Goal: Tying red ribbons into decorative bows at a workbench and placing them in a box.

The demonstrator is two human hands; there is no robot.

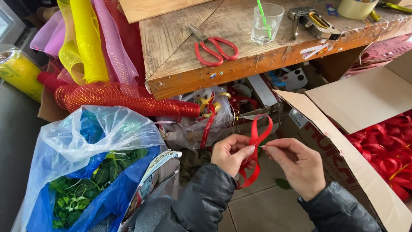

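Head view: our left hand (231,153) and right hand (297,165) pinch a half-looped red ribbon (255,148); finished bows fill the box (343,159).

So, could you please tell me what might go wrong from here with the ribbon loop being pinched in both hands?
The left hand pinches the crossing of the red ribbon while the right hand seems to hold something thin at it; if either grip slackens, the loop could spring open. If that thin piece is a pin or wire, it might prick a finger. The loose ribbon tail hangs low and could catch on a sleeve.
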